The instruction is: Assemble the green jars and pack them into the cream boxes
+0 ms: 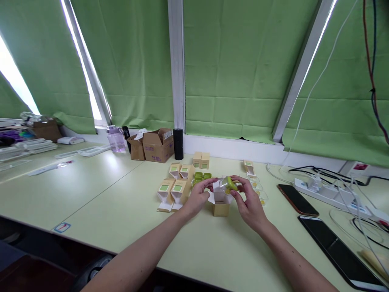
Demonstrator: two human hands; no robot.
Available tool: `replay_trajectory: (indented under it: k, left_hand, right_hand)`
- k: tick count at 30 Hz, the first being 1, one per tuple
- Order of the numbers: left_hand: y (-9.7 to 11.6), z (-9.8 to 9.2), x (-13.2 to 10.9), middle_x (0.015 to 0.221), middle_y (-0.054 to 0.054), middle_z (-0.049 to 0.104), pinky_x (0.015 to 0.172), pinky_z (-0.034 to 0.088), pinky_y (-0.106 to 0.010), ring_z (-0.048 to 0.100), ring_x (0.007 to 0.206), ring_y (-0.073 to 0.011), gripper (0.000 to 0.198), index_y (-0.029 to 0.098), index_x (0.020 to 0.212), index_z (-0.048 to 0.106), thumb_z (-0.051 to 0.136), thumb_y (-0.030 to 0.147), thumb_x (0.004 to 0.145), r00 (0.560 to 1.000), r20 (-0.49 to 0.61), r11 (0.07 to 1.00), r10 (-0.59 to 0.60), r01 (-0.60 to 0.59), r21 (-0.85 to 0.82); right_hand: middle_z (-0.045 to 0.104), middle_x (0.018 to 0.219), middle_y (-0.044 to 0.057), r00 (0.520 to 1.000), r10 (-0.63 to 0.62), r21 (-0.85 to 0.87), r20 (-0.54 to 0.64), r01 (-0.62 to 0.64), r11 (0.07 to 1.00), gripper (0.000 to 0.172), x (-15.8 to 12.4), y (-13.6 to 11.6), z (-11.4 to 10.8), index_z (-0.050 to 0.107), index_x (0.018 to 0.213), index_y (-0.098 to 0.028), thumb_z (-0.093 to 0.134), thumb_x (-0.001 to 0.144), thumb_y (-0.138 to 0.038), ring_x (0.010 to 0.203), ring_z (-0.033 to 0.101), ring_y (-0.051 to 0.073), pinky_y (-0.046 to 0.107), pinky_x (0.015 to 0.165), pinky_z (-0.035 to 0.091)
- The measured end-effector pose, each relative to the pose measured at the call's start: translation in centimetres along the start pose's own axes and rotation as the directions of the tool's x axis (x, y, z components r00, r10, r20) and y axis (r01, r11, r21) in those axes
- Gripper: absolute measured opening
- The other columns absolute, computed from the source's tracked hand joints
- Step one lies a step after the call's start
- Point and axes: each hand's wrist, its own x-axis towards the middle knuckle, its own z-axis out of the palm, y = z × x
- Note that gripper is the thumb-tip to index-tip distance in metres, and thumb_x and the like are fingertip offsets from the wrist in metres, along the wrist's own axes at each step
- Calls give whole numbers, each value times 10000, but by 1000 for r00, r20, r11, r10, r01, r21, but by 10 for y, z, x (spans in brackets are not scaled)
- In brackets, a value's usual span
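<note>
A small clear container with a green lid [230, 183] is tilted above an open cardboard box [221, 209]. My right hand [251, 205] grips the container by its lid end, with thumb and fingers around it. At the box's left side, my left hand [198, 197] is closed on a raised white flap; its fingertips are partly hidden behind the flap and container. Several green lidded pieces [198, 174] stand just behind my left hand. To the left are open boxes with green labels [179, 186].
Two closed boxes [201, 160] stand farther back. Clear parts with yellow [257, 188] lie right of my hands. Phone [298, 199], tablet [337, 251], power strip [331, 194] and cables occupy the right. A black cylinder [178, 144], cartons [158, 146] and a purple bottle [116, 139] line the back.
</note>
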Motion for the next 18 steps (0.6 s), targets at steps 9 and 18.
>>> replay_trajectory:
  k: [9,18]
  left_hand:
    - [-9,-1,4,1082,-91,727,933,499,-362,615,958,-201,706,158,1251,717,473,61,595,1000,-3,1000,-19,19,-9]
    - [-10,-2,4,1113,-98,717,924,492,-359,609,962,-202,700,161,1248,719,477,65,599,999,-7,999,-37,37,-34]
  right_hand:
    - [721,1207,63,999,42,-146,27,-37,989,288,0,-4,-6,539,1263,-262,502,1002,-377,793,732,193,315,691,555]
    - [720,1257,58,999,-7,-177,46,15,984,274,-1,-4,-7,562,1244,-264,521,979,-321,735,732,178,322,704,550]
